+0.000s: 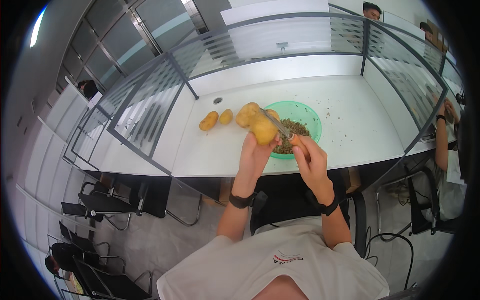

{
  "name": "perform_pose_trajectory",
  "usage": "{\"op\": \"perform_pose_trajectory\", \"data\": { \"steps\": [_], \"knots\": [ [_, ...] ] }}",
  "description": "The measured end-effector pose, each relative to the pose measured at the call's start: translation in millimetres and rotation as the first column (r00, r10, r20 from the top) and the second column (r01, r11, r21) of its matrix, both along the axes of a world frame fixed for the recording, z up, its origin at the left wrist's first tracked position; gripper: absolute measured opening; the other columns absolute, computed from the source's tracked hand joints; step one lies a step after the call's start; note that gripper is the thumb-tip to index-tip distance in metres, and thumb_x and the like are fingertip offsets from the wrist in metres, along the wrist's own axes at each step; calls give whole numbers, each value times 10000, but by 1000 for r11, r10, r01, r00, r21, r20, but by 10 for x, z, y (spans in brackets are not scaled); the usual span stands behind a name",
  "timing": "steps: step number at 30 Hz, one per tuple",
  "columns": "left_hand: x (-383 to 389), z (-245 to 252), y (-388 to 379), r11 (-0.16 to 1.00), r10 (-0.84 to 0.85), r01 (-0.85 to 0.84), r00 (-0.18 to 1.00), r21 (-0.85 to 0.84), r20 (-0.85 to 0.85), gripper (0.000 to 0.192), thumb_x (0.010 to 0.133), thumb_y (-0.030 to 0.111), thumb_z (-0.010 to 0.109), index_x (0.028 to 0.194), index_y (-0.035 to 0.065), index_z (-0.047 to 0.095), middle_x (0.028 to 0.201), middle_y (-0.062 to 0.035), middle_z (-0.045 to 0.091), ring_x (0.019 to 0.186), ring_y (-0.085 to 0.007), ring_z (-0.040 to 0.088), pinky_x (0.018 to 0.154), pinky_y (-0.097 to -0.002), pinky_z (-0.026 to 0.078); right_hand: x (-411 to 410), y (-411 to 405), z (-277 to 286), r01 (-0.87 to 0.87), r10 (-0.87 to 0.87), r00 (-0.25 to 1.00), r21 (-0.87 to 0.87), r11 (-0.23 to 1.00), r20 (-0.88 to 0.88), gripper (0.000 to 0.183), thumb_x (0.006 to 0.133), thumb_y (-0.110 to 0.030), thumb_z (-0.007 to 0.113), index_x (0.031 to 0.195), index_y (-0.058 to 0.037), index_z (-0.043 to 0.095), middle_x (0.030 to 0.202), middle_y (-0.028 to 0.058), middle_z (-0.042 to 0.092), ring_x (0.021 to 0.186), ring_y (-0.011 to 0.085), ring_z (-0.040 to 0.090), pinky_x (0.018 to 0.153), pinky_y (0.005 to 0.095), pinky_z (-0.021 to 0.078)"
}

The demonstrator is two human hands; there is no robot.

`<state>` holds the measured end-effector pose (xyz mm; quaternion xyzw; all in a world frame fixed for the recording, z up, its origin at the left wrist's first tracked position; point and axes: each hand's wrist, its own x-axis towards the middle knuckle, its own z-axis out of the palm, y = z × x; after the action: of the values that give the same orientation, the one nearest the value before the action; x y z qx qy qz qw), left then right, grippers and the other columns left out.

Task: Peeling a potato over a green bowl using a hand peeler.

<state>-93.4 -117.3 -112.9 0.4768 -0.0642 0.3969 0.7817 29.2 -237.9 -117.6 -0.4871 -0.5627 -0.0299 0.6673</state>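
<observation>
My left hand (255, 155) grips a large yellow-skinned potato (264, 130) from below, over the left rim of a light-green plastic basin (313, 116). In my right hand (314, 161) is a peeler (298, 143) with an orange-brown wooden handle. Its metal blade (278, 123) slants across the potato's upper right side; whether it touches the skin I cannot tell. Brown, crumbly bits (300, 128) cover part of the basin's bottom. Just beyond the held potato sits another potato (246, 114), partly hidden by it.
Two smaller potatoes, one longer (209, 121) and one rounder (226, 117), lie to the left on the white desk (360, 112). Brown crumbs dot the desktop right of the basin. Framed glass partitions (407, 78) enclose the desk. Another person's arm (442, 142) is at far right.
</observation>
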Motion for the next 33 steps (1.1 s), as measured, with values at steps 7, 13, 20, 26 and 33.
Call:
{"op": "perform_pose_trajectory", "data": {
  "steps": [7,13,20,26,33],
  "knots": [
    [-3,-29,40,997,67,-67,998,30,14,642,967,503,535,1362,16,394,1221,-75,524,1026,-196,525,895,-365,434,81,-12,-55,34,-55,966,-85,996,-254,217,946,-55,594,1142,35,612,699,55,552,580,89,460,548,228,401],
    [-27,-62,86,977,160,-158,987,141,-3,619,972,376,590,1414,20,342,1305,-89,487,1156,-204,493,1001,-376,407,69,-70,149,-106,80,990,-237,966,-119,213,946,-105,608,1108,33,630,640,42,541,567,81,455,533,239,382],
    [-97,-2,150,743,537,-464,844,482,-15,744,880,117,680,1471,9,241,1460,-142,321,1355,-265,365,1132,-377,306,134,-24,-6,-92,72,970,-78,993,-234,230,996,-158,568,1108,24,652,642,-74,408,573,39,271,514,233,239],
    [-191,-19,220,459,743,-569,667,683,56,762,819,58,720,1441,23,280,1423,-155,345,1330,-270,383,1118,-382,325,182,58,-9,10,-63,983,-290,957,-171,214,988,-160,575,1053,33,642,612,-33,404,563,49,316,502,242,279],
    [-173,9,202,187,827,-553,535,812,174,791,779,49,778,1420,38,314,1366,-157,364,1282,-307,406,1089,-389,344,194,17,4,-173,138,971,-172,970,-196,212,998,-174,565,1038,22,633,575,4,419,547,50,342,488,257,294]
  ]
}}
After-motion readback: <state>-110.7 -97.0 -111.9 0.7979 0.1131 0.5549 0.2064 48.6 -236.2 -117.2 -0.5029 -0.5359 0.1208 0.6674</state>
